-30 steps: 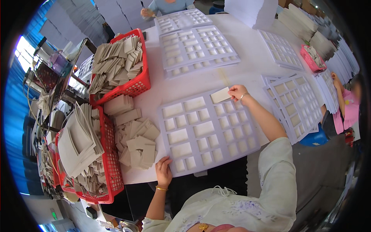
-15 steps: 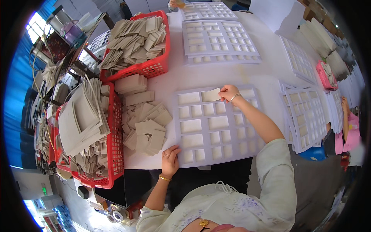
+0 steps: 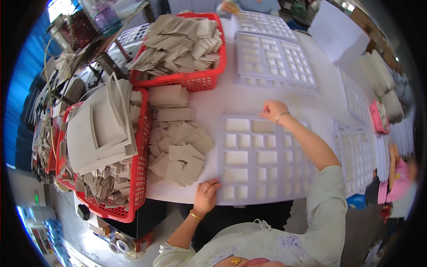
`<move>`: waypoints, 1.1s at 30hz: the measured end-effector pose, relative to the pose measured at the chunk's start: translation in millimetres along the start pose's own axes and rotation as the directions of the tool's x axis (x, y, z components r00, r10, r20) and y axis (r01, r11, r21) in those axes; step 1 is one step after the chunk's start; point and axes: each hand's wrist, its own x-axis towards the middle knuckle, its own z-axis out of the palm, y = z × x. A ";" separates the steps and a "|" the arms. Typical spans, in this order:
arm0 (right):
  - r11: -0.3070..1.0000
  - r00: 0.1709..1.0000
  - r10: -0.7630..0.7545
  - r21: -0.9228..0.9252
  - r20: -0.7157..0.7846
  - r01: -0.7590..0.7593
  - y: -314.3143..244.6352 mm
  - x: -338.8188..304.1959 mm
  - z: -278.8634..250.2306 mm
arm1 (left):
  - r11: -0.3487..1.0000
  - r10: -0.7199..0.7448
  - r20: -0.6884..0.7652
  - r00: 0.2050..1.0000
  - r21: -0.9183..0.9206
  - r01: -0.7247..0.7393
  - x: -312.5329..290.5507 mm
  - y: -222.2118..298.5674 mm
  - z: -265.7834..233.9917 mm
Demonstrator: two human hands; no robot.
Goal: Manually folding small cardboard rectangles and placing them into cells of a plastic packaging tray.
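Observation:
In front of me lies a white compartment tray (image 3: 251,173), divided into rectangular cells of several sizes. A grey cardboard piece (image 3: 263,127) lies in the middle cell of its far row; the neighbouring cells look white. Just beyond that cell, at the far rim, is my right hand (image 3: 275,111), its fingers curled together with no card seen in them. My left hand (image 3: 207,195) pinches the tray's near left corner, fingers bent at the edge. Left of the tray, loose grey cardboard pieces (image 3: 184,153) are heaped on the table, with neater stacks (image 3: 168,96) behind them.
Two red plastic baskets (image 3: 141,178) full of grey cardboard stand along the left. More white compartment trays (image 3: 275,60) are stacked at the far side, others (image 3: 355,155) at the right. A co-worker's hand (image 3: 230,6) shows at the far edge; a person in pink (image 3: 398,180) is at right.
The grey cardboard piece has left my right fingers and lies in the far-row cell. My right hand has drawn back to the far rim. The whole view has shifted.

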 end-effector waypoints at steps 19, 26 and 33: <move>0.954 0.809 -0.255 -0.276 -0.530 0.119 -177.4 217.9 -59.7 | 0.997 0.024 0.052 0.998 -0.070 -0.020 -6.9 -3.3 -2.7; 0.781 0.359 -0.190 0.081 -0.914 0.619 -136.3 159.9 -117.4 | 0.994 0.050 0.045 0.998 -0.098 -0.045 -3.1 -8.4 1.4; 0.471 0.987 -0.065 0.867 -0.147 0.160 -97.9 33.6 -75.9 | 1.000 -0.019 -0.006 1.000 -0.022 0.019 -8.4 -0.2 -10.5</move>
